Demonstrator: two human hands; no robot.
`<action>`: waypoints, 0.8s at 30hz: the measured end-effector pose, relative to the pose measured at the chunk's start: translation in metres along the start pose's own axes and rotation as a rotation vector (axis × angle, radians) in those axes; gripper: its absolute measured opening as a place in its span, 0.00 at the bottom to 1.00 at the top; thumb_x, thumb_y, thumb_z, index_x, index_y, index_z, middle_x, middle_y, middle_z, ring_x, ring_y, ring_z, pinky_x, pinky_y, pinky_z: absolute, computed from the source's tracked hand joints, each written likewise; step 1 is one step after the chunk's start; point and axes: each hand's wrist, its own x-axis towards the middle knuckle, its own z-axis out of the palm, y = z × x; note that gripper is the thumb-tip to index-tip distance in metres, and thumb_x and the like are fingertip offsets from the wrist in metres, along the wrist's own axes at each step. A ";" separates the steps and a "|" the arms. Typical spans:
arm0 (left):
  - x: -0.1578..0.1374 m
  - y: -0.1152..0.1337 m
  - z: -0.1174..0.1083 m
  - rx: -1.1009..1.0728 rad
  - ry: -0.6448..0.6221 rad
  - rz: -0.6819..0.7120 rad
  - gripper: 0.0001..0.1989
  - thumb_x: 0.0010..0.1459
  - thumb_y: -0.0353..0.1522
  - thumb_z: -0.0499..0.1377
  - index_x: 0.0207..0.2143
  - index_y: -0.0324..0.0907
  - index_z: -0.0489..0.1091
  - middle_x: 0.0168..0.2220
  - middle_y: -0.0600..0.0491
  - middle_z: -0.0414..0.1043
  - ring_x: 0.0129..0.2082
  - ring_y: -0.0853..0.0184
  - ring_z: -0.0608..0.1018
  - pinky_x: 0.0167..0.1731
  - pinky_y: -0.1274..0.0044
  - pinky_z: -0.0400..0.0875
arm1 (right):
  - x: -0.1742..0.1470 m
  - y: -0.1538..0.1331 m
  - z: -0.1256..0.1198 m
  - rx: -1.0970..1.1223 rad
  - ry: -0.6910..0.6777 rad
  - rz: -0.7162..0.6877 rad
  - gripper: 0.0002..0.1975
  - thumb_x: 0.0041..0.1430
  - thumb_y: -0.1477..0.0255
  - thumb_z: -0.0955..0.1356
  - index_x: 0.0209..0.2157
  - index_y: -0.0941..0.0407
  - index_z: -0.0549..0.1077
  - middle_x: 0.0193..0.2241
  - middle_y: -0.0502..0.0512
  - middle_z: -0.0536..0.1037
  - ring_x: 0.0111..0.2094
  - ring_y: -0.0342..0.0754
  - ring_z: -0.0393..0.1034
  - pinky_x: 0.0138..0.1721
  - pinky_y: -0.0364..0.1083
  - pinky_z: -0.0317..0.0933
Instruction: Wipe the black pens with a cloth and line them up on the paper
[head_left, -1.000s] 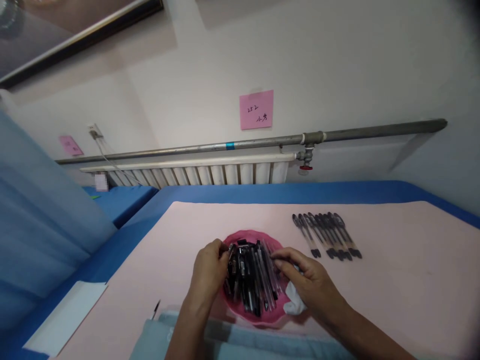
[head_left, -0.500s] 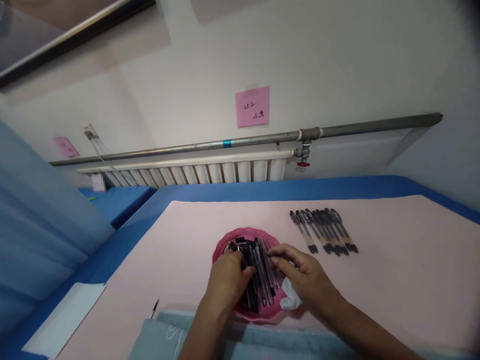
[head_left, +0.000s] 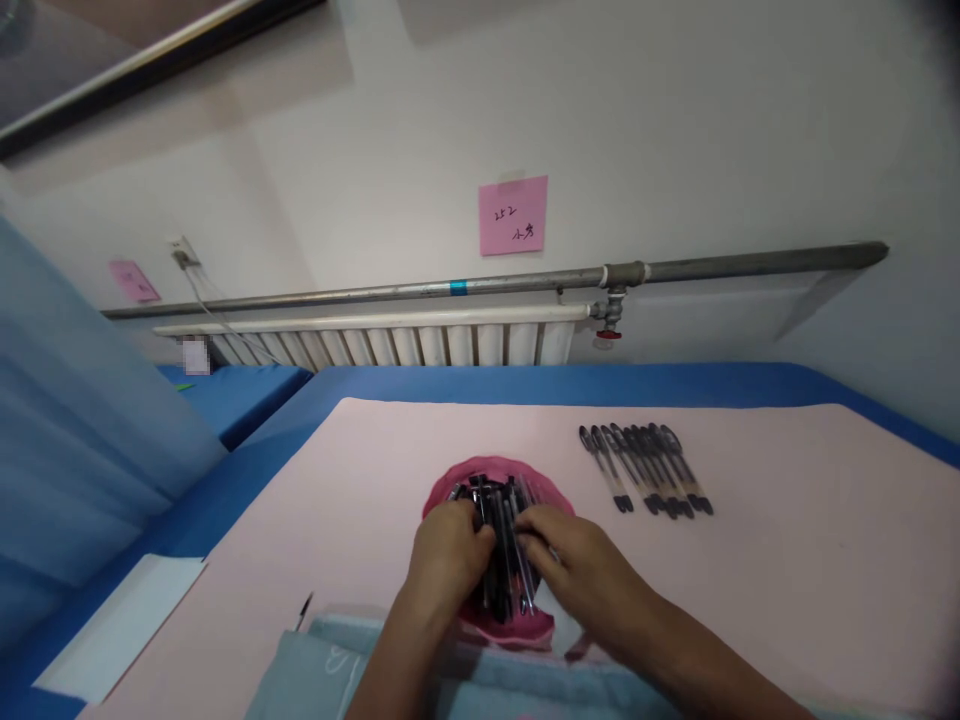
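A round pink basket with a wavy rim holds a bundle of black and clear pens. My left hand reaches in from the left, its fingers curled on the black pens; the fingertips are partly hidden. Over the right side of the basket, my right hand has its thumb and fingers closed at the clear pen barrels, and its grip is partly covered. Under my right hand lies a crumpled white tissue. Beyond it, several capped black pens lie side by side in a row on the pink sheet.
The pink mat covers a blue surface. A folded light-blue cloth lies at the near edge, with a single pen tip beside it. White paper and a blue curtain are at left; a radiator stands behind.
My right hand has moved left and slightly down, deeper over the pens. My left hand stays on the bundle with little shift. The tissue is now more covered by my right hand.
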 end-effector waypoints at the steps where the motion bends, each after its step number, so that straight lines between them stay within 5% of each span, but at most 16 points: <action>1: 0.001 -0.001 -0.001 -0.035 0.017 -0.007 0.08 0.48 0.31 0.53 0.24 0.40 0.71 0.26 0.47 0.75 0.27 0.62 0.74 0.25 0.76 0.56 | 0.001 -0.001 0.002 -0.092 -0.048 -0.022 0.09 0.54 0.78 0.60 0.28 0.55 0.70 0.26 0.51 0.74 0.27 0.46 0.68 0.28 0.45 0.59; 8: 0.001 -0.003 -0.007 -0.261 0.092 0.006 0.08 0.49 0.31 0.53 0.20 0.41 0.65 0.22 0.53 0.69 0.24 0.67 0.69 0.25 0.77 0.56 | 0.004 -0.007 0.010 -0.382 -0.194 -0.048 0.07 0.51 0.80 0.62 0.29 0.57 0.69 0.26 0.55 0.74 0.25 0.48 0.68 0.23 0.45 0.50; 11: 0.001 -0.005 -0.007 -0.437 0.087 -0.028 0.08 0.49 0.31 0.53 0.19 0.41 0.62 0.19 0.55 0.65 0.22 0.69 0.68 0.23 0.78 0.57 | 0.005 -0.006 0.007 -0.274 -0.194 0.005 0.10 0.47 0.82 0.61 0.30 0.56 0.68 0.26 0.53 0.75 0.26 0.48 0.69 0.24 0.44 0.53; 16: 0.003 -0.007 -0.016 -1.140 0.000 -0.211 0.03 0.52 0.29 0.53 0.26 0.40 0.61 0.22 0.55 0.68 0.20 0.71 0.72 0.18 0.80 0.64 | 0.006 -0.010 -0.005 0.076 -0.067 0.150 0.12 0.48 0.79 0.60 0.34 0.54 0.69 0.29 0.51 0.76 0.30 0.47 0.70 0.30 0.45 0.61; 20: 0.003 -0.007 -0.027 -1.521 0.081 -0.231 0.06 0.49 0.27 0.59 0.30 0.38 0.62 0.25 0.51 0.71 0.24 0.69 0.76 0.22 0.80 0.70 | 0.002 -0.016 -0.009 0.295 -0.035 0.164 0.13 0.48 0.79 0.60 0.33 0.55 0.72 0.30 0.51 0.77 0.33 0.47 0.71 0.35 0.47 0.63; 24: 0.004 -0.008 -0.029 -1.682 0.182 -0.190 0.09 0.48 0.26 0.61 0.31 0.38 0.62 0.26 0.53 0.71 0.25 0.70 0.76 0.25 0.78 0.73 | -0.001 -0.020 -0.006 0.321 -0.043 0.116 0.13 0.46 0.79 0.60 0.32 0.54 0.73 0.29 0.50 0.76 0.33 0.48 0.71 0.35 0.48 0.64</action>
